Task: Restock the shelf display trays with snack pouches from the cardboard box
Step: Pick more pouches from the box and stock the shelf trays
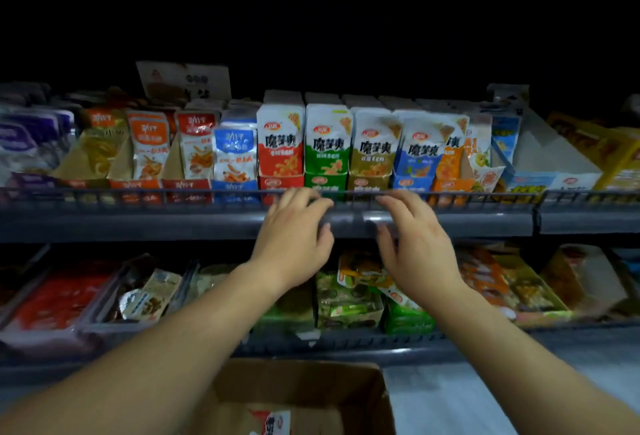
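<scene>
Trays point(280, 182) packed w/ pouches point(281, 143), red-white pouch point(272, 422) in box point(311, 384)

- Two hands of yours: left hand point(294, 237), right hand point(420, 247).
- One cardboard box point(311, 388), with one pouch point(273, 423) showing inside it.
- Two shelf tiers before you: upper shelf point(138, 223), lower shelf point(346, 346).
- Five white-topped pouch rows on your upper tier: red pouch point(280, 143), green pouch point(328, 143), olive pouch point(375, 148), blue pouch point(420, 152), orange pouch point(453, 155).

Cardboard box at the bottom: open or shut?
Open. The cardboard box shows its bare inner wall from above, and a red-and-white pouch lies inside. How full it is cannot be told: the frame cuts it off.
</scene>
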### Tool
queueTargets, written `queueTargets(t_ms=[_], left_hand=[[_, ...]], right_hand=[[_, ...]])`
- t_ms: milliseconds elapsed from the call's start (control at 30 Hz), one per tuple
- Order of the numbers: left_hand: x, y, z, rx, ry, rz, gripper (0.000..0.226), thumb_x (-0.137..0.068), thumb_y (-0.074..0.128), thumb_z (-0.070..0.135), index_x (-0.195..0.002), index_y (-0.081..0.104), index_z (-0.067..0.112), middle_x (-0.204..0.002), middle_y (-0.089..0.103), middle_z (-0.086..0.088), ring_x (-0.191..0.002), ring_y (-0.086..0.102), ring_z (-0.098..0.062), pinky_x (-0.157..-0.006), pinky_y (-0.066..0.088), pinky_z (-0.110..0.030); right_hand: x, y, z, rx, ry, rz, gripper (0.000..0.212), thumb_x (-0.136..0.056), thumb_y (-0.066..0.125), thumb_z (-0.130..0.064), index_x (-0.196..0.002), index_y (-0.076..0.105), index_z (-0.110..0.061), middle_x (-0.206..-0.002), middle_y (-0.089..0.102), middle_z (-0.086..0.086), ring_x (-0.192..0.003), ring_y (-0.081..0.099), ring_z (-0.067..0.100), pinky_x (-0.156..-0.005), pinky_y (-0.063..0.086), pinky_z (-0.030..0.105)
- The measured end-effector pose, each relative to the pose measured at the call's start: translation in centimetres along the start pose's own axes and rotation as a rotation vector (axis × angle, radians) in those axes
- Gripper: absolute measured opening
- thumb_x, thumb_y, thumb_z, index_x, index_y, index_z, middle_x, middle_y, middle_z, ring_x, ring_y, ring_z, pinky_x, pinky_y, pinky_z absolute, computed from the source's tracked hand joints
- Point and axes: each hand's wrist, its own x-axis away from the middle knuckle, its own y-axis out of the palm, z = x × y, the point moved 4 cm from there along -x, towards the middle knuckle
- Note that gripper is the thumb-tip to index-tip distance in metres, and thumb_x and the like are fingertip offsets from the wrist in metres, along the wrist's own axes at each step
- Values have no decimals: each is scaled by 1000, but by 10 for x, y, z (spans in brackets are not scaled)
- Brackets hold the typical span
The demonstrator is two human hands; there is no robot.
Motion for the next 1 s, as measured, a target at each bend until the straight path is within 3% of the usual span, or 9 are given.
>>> queueTargets(t_ms=[67, 267, 367, 433, 500, 600, 767, 900, 1000], left_hand=[[21, 3, -14, 0, -64, -37, 42, -100, 53, 32, -140, 57, 20, -135, 56, 1, -129, 47, -23, -109, 40, -41], [131, 42, -93, 29, -334, -171, 48, -94, 46, 40, -130, 64, 14, -124, 65, -11, -117, 59, -35, -99, 50, -45], [205, 74, -141, -5, -466, -285, 39, -99, 56, 29, -134, 61, 12, -129, 59, -13, -119, 55, -36, -97, 50, -45], [244, 93, -165, -52, -564, -360, 45, -95, 54, 33, -131, 61, 7, -128, 57, -18, -118, 53, -42, -95, 50, -49], [272, 110, -179, -65, -636, -416, 54, -88, 51, 37, -130, 59, 4, -128, 55, -22, -116, 53, -45, -92, 51, -52], [298, 136, -181, 1, -697, -473, 57, -93, 60, 29, -144, 45, 8, -139, 50, -18, -122, 52, -40, -95, 51, -51], [320, 163, -178, 72, -719, -424, 65, -93, 62, 33, -149, 31, 19, -153, 34, -7, -130, 47, -32, -101, 50, -48], [320, 169, -184, 41, -722, -406, 64, -94, 63, 32, -148, 33, 17, -152, 37, -8, -127, 49, -31, -101, 48, -48], [319, 170, -184, 46, -720, -406, 64, -94, 64, 32, -148, 34, 15, -151, 38, -8, -128, 49, -30, -103, 48, -51]], right_hand=[[30, 24, -9, -35, -10, -130, 38, -92, 64, -19, -129, 60, -12, -126, 61, 6, -114, 57, 26, -92, 54, 40], [167, 130, -26, -36, -43, -718, 40, -92, 59, -33, -128, 59, -17, -111, 64, 9, -101, 60, 33, -77, 51, 41], [237, 178, -26, -22, 17, -945, 42, -94, 55, -35, -134, 56, -20, -123, 62, 7, -112, 58, 31, -89, 49, 40], [276, 204, -23, -11, 104, -1072, 47, -96, 56, -36, -141, 49, -23, -133, 57, 4, -122, 52, 27, -98, 47, 39], [308, 227, -21, -19, 173, -1174, 49, -96, 58, -32, -143, 48, -24, -137, 55, 4, -125, 50, 28, -99, 47, 38], [345, 255, -20, -20, 231, -1334, 40, -94, 58, -26, -134, 55, -24, -133, 58, 5, -124, 49, 28, -97, 48, 38], [378, 285, -10, -25, 299, -1551, 49, -95, 61, -29, -143, 50, -26, -141, 53, 6, -131, 45, 27, -107, 43, 40], [384, 298, -4, -10, 366, -1590, 49, -90, 69, -35, -135, 55, -23, -134, 55, 7, -123, 50, 26, -100, 47, 39], [388, 304, -3, -44, 447, -1566, 46, -88, 72, -29, -130, 59, -18, -131, 60, 7, -120, 56, 25, -91, 45, 28]])
